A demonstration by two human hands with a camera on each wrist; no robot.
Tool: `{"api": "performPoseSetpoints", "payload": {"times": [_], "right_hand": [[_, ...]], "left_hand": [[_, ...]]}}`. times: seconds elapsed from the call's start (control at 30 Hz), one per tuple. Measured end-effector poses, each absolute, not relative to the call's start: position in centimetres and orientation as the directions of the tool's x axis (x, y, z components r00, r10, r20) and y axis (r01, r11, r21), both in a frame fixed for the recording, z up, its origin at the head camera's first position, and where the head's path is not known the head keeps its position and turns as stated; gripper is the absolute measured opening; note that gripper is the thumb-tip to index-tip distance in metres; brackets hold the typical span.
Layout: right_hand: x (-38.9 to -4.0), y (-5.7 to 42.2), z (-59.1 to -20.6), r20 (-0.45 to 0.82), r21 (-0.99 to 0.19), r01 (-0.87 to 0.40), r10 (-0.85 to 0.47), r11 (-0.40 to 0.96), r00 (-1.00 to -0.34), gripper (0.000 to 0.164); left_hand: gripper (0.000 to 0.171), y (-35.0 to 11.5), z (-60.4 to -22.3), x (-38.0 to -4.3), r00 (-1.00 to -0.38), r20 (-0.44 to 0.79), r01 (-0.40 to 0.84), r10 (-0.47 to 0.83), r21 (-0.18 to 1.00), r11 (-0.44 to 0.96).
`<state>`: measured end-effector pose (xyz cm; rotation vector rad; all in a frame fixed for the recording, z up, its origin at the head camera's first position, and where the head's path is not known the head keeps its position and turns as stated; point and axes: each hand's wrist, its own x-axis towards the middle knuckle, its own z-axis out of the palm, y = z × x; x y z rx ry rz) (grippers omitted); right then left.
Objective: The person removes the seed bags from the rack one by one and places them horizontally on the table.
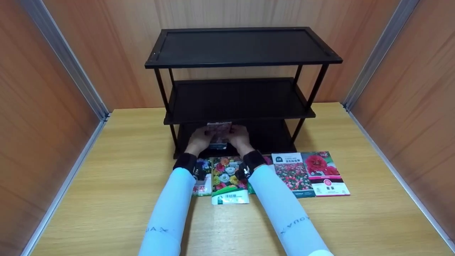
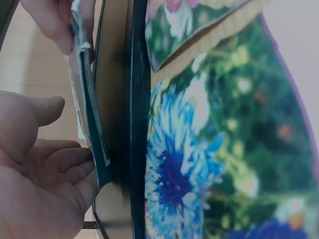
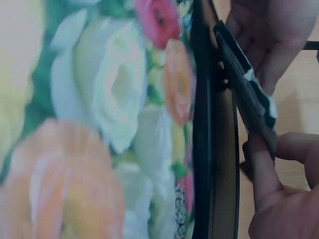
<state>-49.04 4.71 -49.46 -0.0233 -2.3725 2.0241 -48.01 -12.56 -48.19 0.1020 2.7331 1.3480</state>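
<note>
A seed packet (image 1: 219,134) with a reddish front and a dark green band stands between both hands, at the front of the rack's lowest shelf. My right hand (image 1: 239,136) pinches one side of it; in the right wrist view the thumb and fingers (image 3: 264,169) close on its edge. On the other side is my left hand (image 1: 199,139). Its thumb (image 2: 50,109) stands away from the packet in the left wrist view, while the relaxed fingers reach its lower edge. Below the wrists lie a rose-coloured flower packet (image 1: 227,174) and a blue cornflower packet (image 1: 203,188).
The black three-tier rack (image 1: 234,48) stands at the back, its middle shelf (image 1: 236,99) just above the hands. To the right lie a pink-flower packet (image 1: 292,174) and a red-flower packet (image 1: 325,172). Wooden panels (image 1: 408,89) enclose the table (image 1: 106,199).
</note>
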Motion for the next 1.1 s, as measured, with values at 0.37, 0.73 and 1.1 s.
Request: {"api": "performPoseSetpoints", "payload": {"times": [0.37, 0.73, 1.1], "right_hand": [[-47.7, 6.0, -48.5, -0.056, -0.994, 0.056, -0.011, -0.096, -0.998, 0.036], [-45.9, 7.3, -48.1, -0.097, -0.983, 0.103, -0.05, -0.152, -0.994, 0.037], [-44.8, 8.0, -47.3, -0.116, -0.986, 0.126, -0.093, -0.108, -0.989, 0.035]], "left_hand": [[0.049, -13.1, -47.6, -47.9, -0.999, 0.009, 0.027, 0.045, 0.913, 0.408], [0.033, -13.0, -47.3, -46.2, -0.997, -0.018, -0.032, -0.078, 0.982, 0.187], [0.051, -13.7, -46.4, -44.2, -0.992, -0.091, -0.104, -0.082, 0.978, 0.182]]}}
